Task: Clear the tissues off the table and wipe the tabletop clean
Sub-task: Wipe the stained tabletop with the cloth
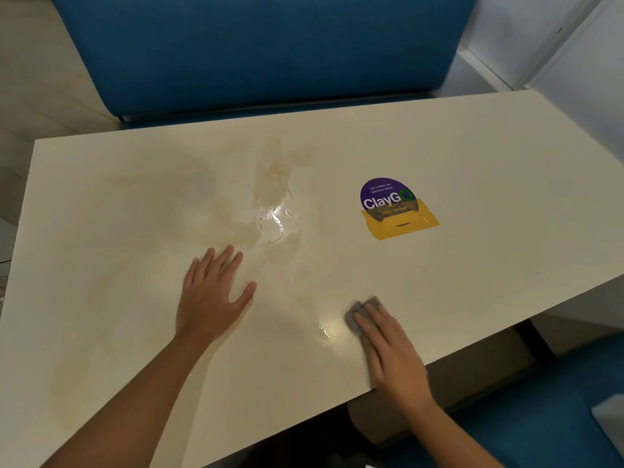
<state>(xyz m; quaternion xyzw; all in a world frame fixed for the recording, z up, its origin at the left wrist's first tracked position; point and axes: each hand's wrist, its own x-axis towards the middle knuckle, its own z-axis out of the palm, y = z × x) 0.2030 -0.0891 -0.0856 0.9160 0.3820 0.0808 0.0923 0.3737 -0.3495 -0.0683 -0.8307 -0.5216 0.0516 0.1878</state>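
Observation:
A cream tabletop (472, 157) fills the view, with a wet, yellowish smeared patch (273, 204) near its middle. My right hand (391, 356) lies flat with straight fingers on a small grey cloth (363, 310) near the table's front edge, pressing it onto the surface. Only the cloth's far end shows beyond my fingertips. My left hand (212, 295) rests flat and spread on the table, just left of the wet patch and holding nothing. No tissues are in view.
A purple and yellow round sticker (393, 207) is stuck on the table's right half. A blue upholstered seat back (256, 52) stands behind the table. Another blue seat (540, 423) lies below the front right edge, and a white wall (540, 38) is at right.

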